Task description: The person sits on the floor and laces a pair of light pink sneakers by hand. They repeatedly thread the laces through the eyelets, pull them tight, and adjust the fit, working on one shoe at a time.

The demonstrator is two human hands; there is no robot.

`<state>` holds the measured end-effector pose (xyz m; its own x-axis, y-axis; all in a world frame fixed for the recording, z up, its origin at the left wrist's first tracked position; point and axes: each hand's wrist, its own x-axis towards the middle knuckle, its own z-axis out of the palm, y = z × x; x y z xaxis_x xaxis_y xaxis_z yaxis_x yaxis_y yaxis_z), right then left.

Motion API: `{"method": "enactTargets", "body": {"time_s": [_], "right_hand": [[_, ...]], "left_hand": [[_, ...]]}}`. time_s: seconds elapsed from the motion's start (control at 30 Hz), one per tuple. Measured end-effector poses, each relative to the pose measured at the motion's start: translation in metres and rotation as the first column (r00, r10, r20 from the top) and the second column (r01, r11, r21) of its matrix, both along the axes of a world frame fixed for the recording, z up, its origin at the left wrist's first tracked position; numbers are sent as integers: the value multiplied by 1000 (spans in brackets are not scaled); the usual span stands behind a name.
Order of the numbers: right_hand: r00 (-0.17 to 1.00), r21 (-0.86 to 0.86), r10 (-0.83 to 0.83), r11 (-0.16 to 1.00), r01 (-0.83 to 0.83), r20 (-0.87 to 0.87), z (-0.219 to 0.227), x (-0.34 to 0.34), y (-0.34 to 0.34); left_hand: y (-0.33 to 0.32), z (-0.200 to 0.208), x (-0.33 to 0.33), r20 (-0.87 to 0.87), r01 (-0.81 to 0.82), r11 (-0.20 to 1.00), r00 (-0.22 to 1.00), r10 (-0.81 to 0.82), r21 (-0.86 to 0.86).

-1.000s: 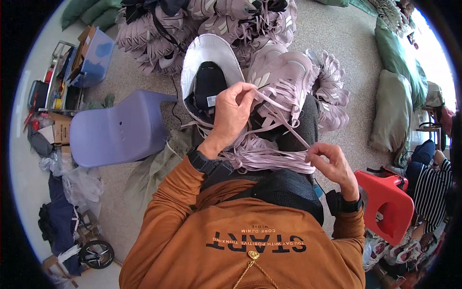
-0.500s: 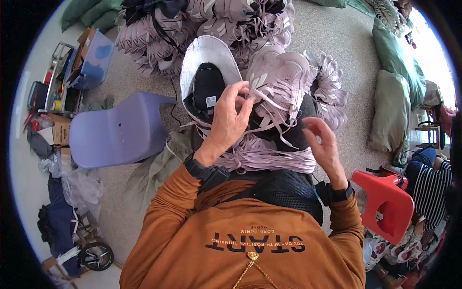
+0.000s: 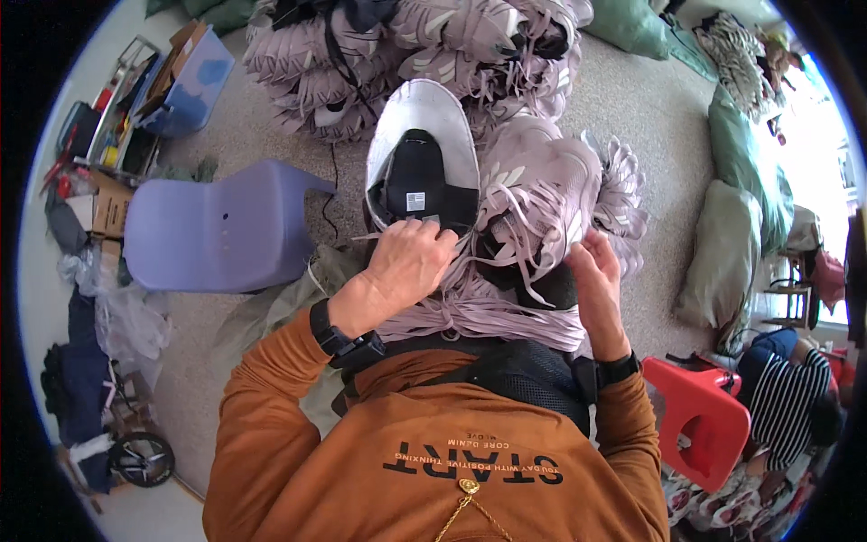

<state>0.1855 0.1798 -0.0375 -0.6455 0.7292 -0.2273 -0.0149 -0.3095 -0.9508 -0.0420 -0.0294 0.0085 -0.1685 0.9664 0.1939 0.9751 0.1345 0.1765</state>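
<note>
A shoe upper (image 3: 416, 95) with a white inside and a black lining lies in front of me, its opening facing up. My left hand (image 3: 406, 262) is at its near edge, fingers bent and closed; what they pinch is hidden under them. To the right lies a pale pink sneaker (image 3: 551, 167) with loose pink laces. Close against its near right side is my right hand (image 3: 598, 275), fingers loosely bent and slightly apart, with nothing visible in them. A bundle of pale pink laces (image 3: 506, 323) lies between my hands and body.
Pink sneakers (image 3: 316, 68) are piled beyond, with more uppers (image 3: 621, 185) at the right. A purple stool (image 3: 221, 226) stands left, a red stool (image 3: 700, 425) right. Green sacks (image 3: 722, 253) lie far right. A person in a striped top (image 3: 790, 411) is at lower right.
My left hand has moved from the sneaker's laces left to the near edge of the white-lined upper. My right hand has come closer to the sneaker. The view has shifted slightly.
</note>
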Motion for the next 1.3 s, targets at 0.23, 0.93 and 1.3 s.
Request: {"method": "enactTargets", "body": {"time_s": [0.23, 0.93, 1.3], "right_hand": [[989, -30, 91, 995, -95, -120, 47, -32, 3], [647, 437, 762, 574, -693, 25, 98, -159, -29], [934, 898, 45, 262, -354, 355, 43, -84, 65]], "left_hand": [[1, -15, -4, -13, 29, 999, 1000, -29, 26], [-5, 71, 42, 372, 585, 810, 761, -531, -41], [21, 55, -33, 125, 90, 984, 990, -71, -155]]}}
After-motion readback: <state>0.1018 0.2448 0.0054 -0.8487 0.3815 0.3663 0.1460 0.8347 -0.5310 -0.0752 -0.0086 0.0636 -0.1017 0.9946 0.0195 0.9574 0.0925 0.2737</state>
